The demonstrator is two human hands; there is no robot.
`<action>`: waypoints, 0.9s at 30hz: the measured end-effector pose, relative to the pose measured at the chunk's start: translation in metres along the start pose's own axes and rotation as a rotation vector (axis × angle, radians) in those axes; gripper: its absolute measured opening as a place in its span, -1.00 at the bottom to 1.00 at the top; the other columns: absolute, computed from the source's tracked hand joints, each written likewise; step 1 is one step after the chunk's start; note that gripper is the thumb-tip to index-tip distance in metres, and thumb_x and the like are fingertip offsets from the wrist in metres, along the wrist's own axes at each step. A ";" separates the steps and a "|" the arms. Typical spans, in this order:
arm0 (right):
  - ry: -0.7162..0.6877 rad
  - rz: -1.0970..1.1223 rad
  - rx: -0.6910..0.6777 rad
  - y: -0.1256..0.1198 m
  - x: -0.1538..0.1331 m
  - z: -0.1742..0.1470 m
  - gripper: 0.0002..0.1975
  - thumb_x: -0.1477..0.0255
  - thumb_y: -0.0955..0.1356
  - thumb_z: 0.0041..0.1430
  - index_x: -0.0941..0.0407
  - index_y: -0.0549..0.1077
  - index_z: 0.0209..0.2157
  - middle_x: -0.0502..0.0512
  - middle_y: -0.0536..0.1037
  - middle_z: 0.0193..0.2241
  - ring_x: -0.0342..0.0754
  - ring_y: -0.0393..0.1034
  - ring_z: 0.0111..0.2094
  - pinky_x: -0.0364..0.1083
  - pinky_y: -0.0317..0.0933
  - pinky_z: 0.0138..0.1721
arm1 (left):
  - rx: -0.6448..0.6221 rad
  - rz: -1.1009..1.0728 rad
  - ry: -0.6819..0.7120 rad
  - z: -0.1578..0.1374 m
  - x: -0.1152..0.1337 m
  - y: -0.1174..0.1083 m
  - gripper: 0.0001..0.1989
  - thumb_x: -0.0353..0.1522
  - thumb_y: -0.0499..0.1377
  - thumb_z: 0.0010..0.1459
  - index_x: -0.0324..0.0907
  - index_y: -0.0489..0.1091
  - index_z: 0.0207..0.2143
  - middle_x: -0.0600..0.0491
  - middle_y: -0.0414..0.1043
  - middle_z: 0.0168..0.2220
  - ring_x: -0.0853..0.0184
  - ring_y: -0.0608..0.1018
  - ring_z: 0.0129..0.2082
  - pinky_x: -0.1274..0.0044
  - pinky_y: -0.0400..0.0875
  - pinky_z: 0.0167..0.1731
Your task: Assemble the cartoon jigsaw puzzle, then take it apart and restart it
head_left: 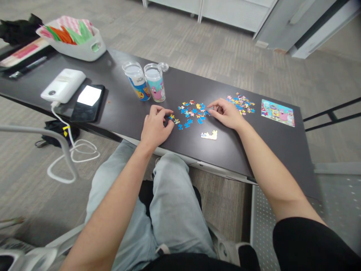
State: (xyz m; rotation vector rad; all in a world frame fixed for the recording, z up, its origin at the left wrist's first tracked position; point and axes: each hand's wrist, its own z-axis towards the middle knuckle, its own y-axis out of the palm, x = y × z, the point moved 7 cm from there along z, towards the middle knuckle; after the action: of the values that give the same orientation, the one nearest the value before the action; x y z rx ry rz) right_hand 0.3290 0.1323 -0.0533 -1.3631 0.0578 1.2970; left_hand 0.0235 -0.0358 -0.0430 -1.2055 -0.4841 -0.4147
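My left hand (157, 126) rests at the table's near edge, fingers curled, with a small jigsaw puzzle piece (171, 117) between thumb and index finger. My right hand (225, 113) reaches into the right side of a loose pile of mostly blue puzzle pieces (191, 112). Its thumb and index finger pinch together at a piece there, largely covered by the fingertips. Nearer to me lies a joined strip of pale yellow and white pieces (209, 135). Beyond my right hand is a second heap of puzzle pieces (241, 102), with a colourful cartoon picture card (278, 112) to its right.
Two clear-topped cartoon cups (138, 84) (155, 84) stand at the back, a clear lid (163, 67) beside them. Leftward are a black phone (88, 103), a white power bank (63, 86) with a cable, and a white basket (76, 51). My legs are under the table.
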 end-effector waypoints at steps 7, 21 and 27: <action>-0.022 -0.075 0.029 -0.007 0.002 -0.001 -0.77 0.09 0.54 0.53 -0.08 0.75 0.01 0.13 0.60 -0.23 0.17 0.40 -0.32 0.23 0.44 -0.11 | -0.051 0.048 -0.008 0.001 0.007 -0.004 -0.73 -0.32 0.27 0.59 -0.10 0.75 0.17 -0.22 0.72 0.26 -0.08 0.75 0.09 0.01 0.65 0.22; -0.075 -0.084 -0.027 0.001 -0.004 -0.001 -0.68 -0.03 0.53 0.57 -0.11 0.80 -0.04 0.20 0.64 -0.19 0.29 0.51 -0.20 0.33 0.51 0.02 | -0.042 -0.105 0.021 0.000 0.004 -0.012 -0.73 -0.26 0.22 0.63 0.07 0.77 0.09 -0.14 0.79 0.16 -0.06 0.77 0.02 -0.02 0.67 0.15; -0.106 -0.060 -0.043 0.004 -0.007 -0.001 -0.69 -0.03 0.54 0.58 -0.11 0.80 -0.04 0.17 0.64 -0.21 0.26 0.54 -0.20 0.29 0.51 0.02 | -0.028 -0.139 -0.018 0.021 0.002 -0.005 -0.72 -0.31 0.29 0.61 0.03 0.70 0.24 -0.13 0.66 0.25 0.14 0.65 -0.21 0.13 0.70 0.07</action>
State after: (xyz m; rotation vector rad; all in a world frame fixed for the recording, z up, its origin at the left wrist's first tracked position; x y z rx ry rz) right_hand 0.3244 0.1266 -0.0515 -1.3202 -0.0831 1.3244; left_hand 0.0200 -0.0172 -0.0317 -1.2070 -0.5809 -0.5310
